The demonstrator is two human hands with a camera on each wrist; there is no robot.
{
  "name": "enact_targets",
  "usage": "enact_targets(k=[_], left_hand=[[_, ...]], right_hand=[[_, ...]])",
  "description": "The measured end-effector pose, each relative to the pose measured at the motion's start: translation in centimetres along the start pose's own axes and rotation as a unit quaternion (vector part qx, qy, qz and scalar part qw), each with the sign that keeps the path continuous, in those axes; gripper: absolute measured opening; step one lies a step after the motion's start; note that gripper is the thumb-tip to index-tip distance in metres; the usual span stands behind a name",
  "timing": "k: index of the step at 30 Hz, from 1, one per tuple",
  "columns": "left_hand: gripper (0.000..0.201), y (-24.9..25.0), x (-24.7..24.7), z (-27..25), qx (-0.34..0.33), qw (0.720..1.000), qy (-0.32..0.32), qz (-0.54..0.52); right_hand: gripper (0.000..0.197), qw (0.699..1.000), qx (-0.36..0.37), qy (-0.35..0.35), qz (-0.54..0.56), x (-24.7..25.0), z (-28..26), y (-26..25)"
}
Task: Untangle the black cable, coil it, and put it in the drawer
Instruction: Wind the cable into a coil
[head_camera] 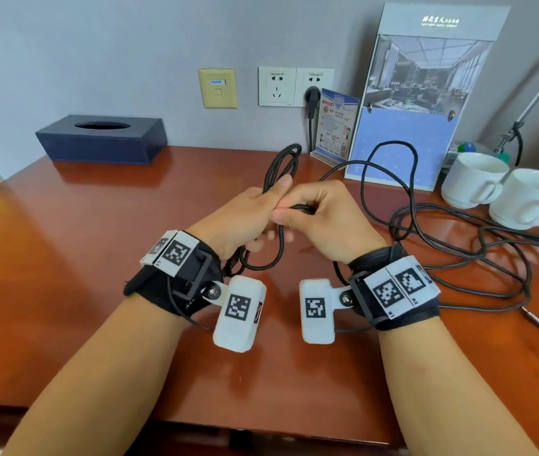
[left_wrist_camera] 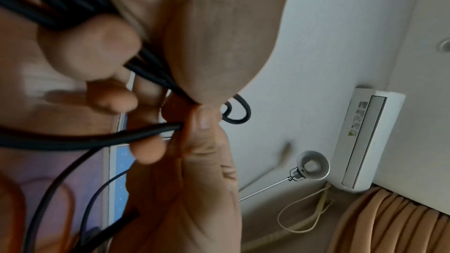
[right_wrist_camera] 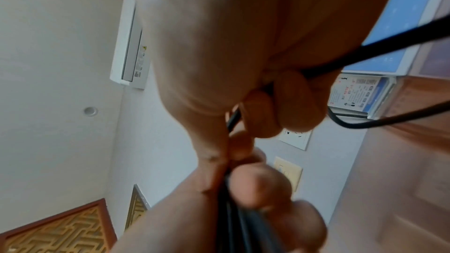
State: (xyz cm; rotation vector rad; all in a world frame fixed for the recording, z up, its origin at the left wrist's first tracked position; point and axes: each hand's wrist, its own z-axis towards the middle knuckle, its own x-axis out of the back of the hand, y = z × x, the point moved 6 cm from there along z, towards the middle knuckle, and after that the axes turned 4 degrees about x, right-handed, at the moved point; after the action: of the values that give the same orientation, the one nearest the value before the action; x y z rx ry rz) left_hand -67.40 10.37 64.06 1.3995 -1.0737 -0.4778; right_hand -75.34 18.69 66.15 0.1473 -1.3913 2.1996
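Black cable [head_camera: 389,192] runs through both hands above the red-brown tabletop [head_camera: 64,258]. The left hand [head_camera: 245,215] has its fingers curled round a bundle of several turns, with one end of the loops sticking up past the thumb toward the wall and the other end hanging below the palm. In the left wrist view the bundle [left_wrist_camera: 60,1] crosses the palm under the bent fingers [left_wrist_camera: 90,49], and the thumb presses it from the side. The right hand [head_camera: 324,218] meets the left knuckle to knuckle; its thumb and forefinger pinch a single strand just beside the bundle, with the other fingers curled in. The right wrist view shows that strand [right_wrist_camera: 380,47] leaving the closed fingers [right_wrist_camera: 297,101] and heading off to the right.

From the right hand the loose length arcs up in a wide loop in front of a blue leaflet stand [head_camera: 426,103], then falls to the tabletop and sprawls in tangled curves on the right side, near two white cups [head_camera: 472,179]. A metal plug [head_camera: 537,319] lies on the tabletop at the right; whether it belongs to this cable I cannot tell. A dark tissue box [head_camera: 100,138] sits at the back left, well apart from the hands. Wall sockets [head_camera: 294,87] are behind, one with a plug in it.
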Motion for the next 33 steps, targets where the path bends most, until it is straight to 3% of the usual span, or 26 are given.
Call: enact_targets(k=[2,5,10,14,16,19,24,28,30,33], left_hand=[[0.075,-0.1,0.1,0.1,-0.009,1.000,-0.006,0.001],[0.062,-0.1,-0.1,-0.2,-0.013,1.000,-0.025,0.010],[0.053,-0.2,0.9,-0.8,0.012,0.999,-0.036,0.004],[0.052,-0.4,0.3,-1.0,0.030,0.992,-0.064,0.106],[0.046,-0.6,-0.5,-1.2,0.043,0.982,-0.097,0.157],[0.054,-0.9,-1.6,-1.6,0.058,0.968,-0.164,0.182],[0.057,0.1,-2.8,-2.4,0.008,0.963,-0.268,-0.007],[0.049,1.1,-1.0,-1.7,-0.053,0.946,-0.231,-0.221],[0.048,0.9,-0.1,-1.5,-0.059,0.942,-0.216,-0.250],[0.050,0.7,0.0,-1.6,-0.041,0.938,-0.248,-0.240]], right_hand=[[0.013,0.999,-0.002,0.033,0.043,0.1,0.1,0.0],[0.030,0.995,-0.036,0.092,-0.010,2.0,0.2,1.0],[0.006,0.990,-0.105,0.067,-0.064,6.3,-0.7,1.9],[0.017,0.991,-0.068,0.114,-0.034,7.5,-0.9,1.5],[0.024,0.989,-0.035,0.142,-0.025,7.5,-0.8,1.1],[0.020,0.981,-0.001,0.193,-0.027,7.5,-0.6,0.6],[0.010,0.977,0.035,0.209,-0.035,6.2,-0.2,0.2],[0.027,0.976,0.007,0.190,-0.103,5.1,0.3,1.5],[0.035,0.974,-0.018,0.171,-0.149,5.1,0.3,2.2],[0.029,0.974,-0.022,0.173,-0.147,4.9,0.2,2.0]])
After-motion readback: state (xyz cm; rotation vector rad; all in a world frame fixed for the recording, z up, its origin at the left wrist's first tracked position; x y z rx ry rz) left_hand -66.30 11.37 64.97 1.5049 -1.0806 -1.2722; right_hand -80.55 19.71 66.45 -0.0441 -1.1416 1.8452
